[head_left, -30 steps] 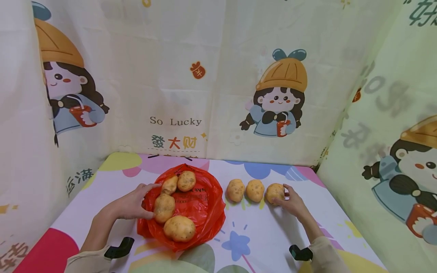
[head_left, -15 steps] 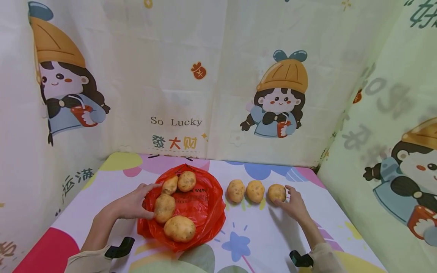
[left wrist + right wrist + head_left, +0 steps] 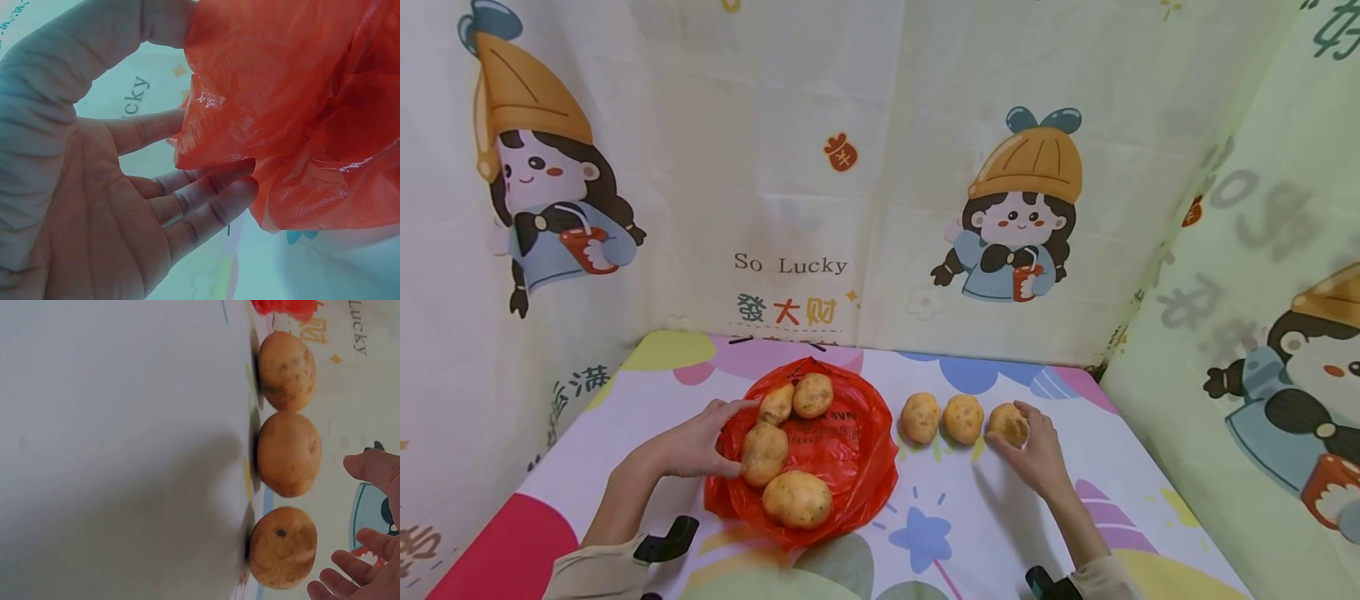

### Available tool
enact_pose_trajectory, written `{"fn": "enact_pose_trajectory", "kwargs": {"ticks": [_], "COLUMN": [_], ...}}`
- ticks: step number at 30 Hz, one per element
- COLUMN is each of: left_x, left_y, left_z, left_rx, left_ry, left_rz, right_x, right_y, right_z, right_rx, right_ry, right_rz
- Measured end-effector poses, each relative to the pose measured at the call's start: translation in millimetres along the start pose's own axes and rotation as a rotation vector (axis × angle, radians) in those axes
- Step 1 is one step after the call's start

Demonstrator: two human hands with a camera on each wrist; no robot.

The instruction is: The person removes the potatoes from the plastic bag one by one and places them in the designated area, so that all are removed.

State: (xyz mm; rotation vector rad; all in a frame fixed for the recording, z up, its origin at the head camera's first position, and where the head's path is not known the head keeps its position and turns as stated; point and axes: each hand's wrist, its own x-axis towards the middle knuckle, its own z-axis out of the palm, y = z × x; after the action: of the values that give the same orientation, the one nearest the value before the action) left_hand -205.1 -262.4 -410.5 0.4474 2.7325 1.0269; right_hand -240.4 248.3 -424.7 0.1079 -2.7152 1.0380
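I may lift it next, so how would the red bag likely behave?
The red bag will likely flop: its plastic is creased. It may sag, since four potatoes lie in it. Those could roll together, being rounded.

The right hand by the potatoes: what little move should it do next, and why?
Probably lift clear: the person's bare right hand looks open, not gripping, and the rightmost round tan potato in the head view already rests on the patterned white tabletop.
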Motion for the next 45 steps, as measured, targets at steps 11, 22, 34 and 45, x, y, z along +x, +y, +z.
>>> {"fn": "enact_pose_trajectory", "kwargs": {"ticks": [11,22,34,45], "left_x": [0.0,0.1,0.9,1.9], "left_y": [1.1,1.5,0.8,-4.2], "left_z": [-0.3,-0.1,0.1,2.6], "left_rx": [-0.031,-0.024,-0.025,-0.011], "left_ry": [-0.011,-0.012,-0.011,-0.005], "left_rz": [-0.008,0.002,-0.006,0.014], "right_x": [-12,-23,-30,-40], "right_y": [-22,-36,-62,-88], "right_z": [23,46,64,78], "right_rx": [0.076,0.115,0.257,0.337], "right_ry": [0.044,0.048,-0.068,-0.155], "right_rz": [-0.085,-0.162,-0.150,-0.194]}}
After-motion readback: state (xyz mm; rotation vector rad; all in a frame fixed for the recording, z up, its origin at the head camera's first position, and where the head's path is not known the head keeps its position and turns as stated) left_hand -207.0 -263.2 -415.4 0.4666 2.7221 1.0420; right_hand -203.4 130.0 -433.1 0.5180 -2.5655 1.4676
